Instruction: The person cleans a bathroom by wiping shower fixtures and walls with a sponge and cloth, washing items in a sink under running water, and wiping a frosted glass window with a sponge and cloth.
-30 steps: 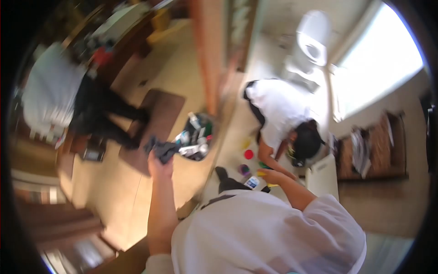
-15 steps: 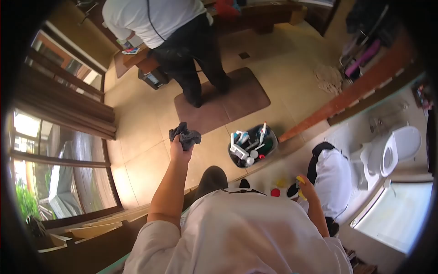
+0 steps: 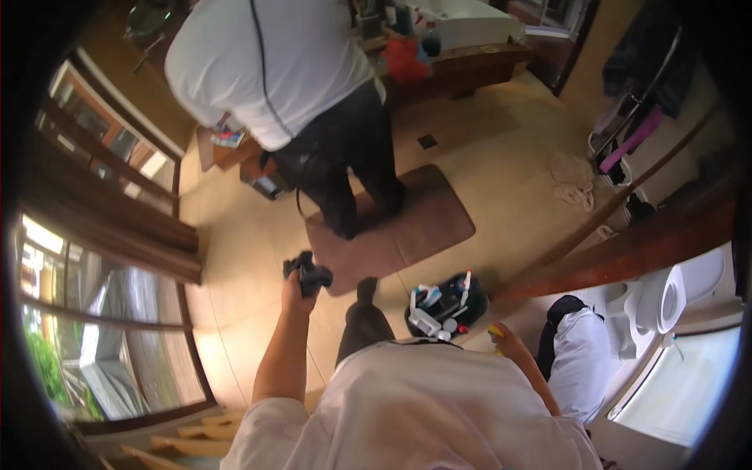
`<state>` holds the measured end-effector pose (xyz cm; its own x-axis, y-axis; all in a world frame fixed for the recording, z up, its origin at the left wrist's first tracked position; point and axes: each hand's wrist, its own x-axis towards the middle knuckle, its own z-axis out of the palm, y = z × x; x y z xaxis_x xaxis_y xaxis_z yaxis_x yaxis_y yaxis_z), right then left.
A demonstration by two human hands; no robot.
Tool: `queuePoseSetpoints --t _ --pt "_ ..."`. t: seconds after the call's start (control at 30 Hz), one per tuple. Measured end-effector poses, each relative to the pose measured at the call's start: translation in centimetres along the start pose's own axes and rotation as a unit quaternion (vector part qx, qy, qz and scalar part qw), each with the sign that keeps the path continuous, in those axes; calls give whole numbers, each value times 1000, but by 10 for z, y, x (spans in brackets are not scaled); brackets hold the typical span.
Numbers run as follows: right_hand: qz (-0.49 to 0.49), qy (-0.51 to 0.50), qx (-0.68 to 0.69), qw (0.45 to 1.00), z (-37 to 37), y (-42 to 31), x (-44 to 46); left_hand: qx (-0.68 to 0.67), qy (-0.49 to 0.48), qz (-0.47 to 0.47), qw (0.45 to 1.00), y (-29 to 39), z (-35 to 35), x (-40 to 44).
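Note:
My left hand (image 3: 292, 299) is closed around a crumpled dark grey cloth (image 3: 315, 278), held out in front of me above the tiled floor. On the other side, my right hand (image 3: 513, 345) grips a small yellow item (image 3: 496, 332); its exact kind is mostly hidden by the fingers. Just beyond that hand sits a dark tub (image 3: 481, 301) on the floor, filled with white bottles and other cleaning supplies. The hand and the tub look close together, but I cannot tell whether they touch.
A person in a white shirt (image 3: 282, 70) stands on a brown mat (image 3: 439, 223) ahead. Another person in white (image 3: 581, 364) bends near the toilet (image 3: 666, 301) at right. A wooden door edge (image 3: 627, 262) juts in beside the tub. Windows (image 3: 117, 337) line the left.
I have stepped forward, one leg now reaching the mat's edge. The tub now lies nearer my body, and my right hand has come up beside it. Both hands keep their hold.

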<state>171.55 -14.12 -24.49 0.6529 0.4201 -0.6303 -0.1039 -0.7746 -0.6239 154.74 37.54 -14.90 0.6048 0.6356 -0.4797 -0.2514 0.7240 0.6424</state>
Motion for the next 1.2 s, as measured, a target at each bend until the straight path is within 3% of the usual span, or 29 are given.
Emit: queuePoseSetpoints --t 0.03,0.13,0.17,0.2,0.23,0.27,0.3,0.33,0.4,0.47,0.5,0.6,0.63,0.67,0.73,0.77,0.87,0.9,0.93,0.97,1.0,1.03,1.07,1.13,1.2 --pt "26 12 -1 1000 -1 -14 13 19 -77 -12 997 7 0 15" --pt "65 70 -15 995 6 -47 44 124 -158 -90 975 29 -21 72" --pt "70 92 -27 993 7 -58 55 162 -198 -173 951 40 -44 96" --pt "36 143 -12 989 10 -72 62 287 -66 -179 939 48 -56 113" --pt "4 192 -4 981 9 -85 65 340 -54 -205 916 67 -52 117" --pt "-29 237 -5 971 0 -97 69 434 -130 -271 850 90 -56 132" --pt "-31 242 31 969 -4 -106 78 523 -130 -312 782 109 -69 145" --pt "-30 242 67 967 -4 -109 86 599 -80 -339 721 137 -14 124" --pt "9 222 81 972 -9 -133 84 694 -48 -333 636 164 -11 131" --pt "17 227 78 971 -12 -146 91 788 -89 -345 502 179 23 137" --pt "10 238 68 969 -12 -150 100 770 -119 -344 524 181 7 154" --pt "55 222 63 972 -24 -164 132 702 -28 -372 607 180 41 169" --pt "82 196 74 974 -31 -168 142 747 -75 -352 559 176 48 176" --pt "107 171 84 976 -39 -170 149 743 -72 -328 579 171 29 189" --pt "93 129 48 986 -58 -167 163 750 -131 -319 564 156 -4 220" --pt "82 111 27 990 -74 -164 174 756 -39 -304 578 155 46 201" --pt "147 89 87 981 -142 -162 196 624 28 -312 716 137 22 198" --pt "114 117 -39 986 -149 -107 221 595 11 -319 738 129 14 192" --pt "118 145 -45 981 -179 -80 251 711 -164 -252 635 109 31 183" --pt "122 173 -50 976 -208 -53 281 712 -217 -261 615 93 20 170" --pt "178 180 80 964 -226 -59 279 682 -252 -298 618 79 0 152" --pt "225 190 146 944 -269 -118 268 642 -271 -339 632 63 -6 139" --pt "192 206 143 949 -302 -124 289 611 -278 -367 643 45 -9 130" --pt "135 232 139 953 -343 -127 308 652 -194 -383 625 15 37 133" --pt "30 270 29 962 -386 -140 338 686 -94 -368 621 -6 84 156"
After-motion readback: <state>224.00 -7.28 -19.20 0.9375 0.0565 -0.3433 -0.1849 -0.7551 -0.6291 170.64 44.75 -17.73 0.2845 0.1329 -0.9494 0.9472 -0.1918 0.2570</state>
